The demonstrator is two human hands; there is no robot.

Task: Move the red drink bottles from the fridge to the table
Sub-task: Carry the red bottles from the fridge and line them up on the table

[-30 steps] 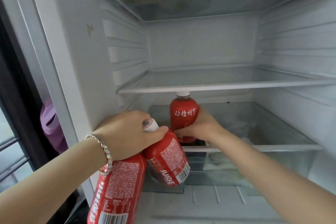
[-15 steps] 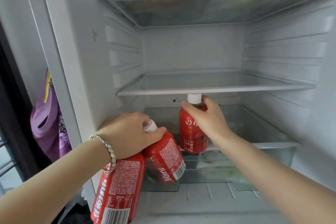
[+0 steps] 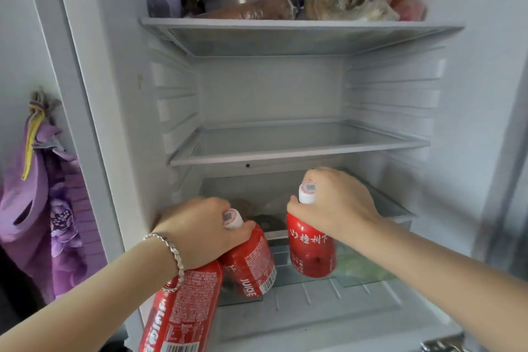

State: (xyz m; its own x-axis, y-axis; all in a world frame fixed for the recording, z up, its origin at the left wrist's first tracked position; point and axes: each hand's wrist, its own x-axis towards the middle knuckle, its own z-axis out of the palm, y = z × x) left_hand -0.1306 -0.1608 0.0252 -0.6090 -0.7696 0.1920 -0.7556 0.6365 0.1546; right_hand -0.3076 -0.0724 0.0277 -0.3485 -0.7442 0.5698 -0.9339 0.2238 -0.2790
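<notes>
**Clearing the third bottle from the fridge**

I am gripping two red drink bottles by their necks in my left hand (image 3: 200,233): one (image 3: 183,306) hanging low outside the fridge (image 3: 94,94), the other (image 3: 251,263) tilted beside it, touching. My right hand (image 3: 340,206) is clenching the neck of the third bottle (image 3: 311,248), which is hanging upright just in front of the lowest glass shelf (image 3: 400,210). The table is not in view. Judgement: I am keeping the right bottle vertical and drawing it straight outward, below the middle shelf (image 3: 300,154). The left grip looks crowded, so I am squeezing both necks firmly before turning away.
</notes>
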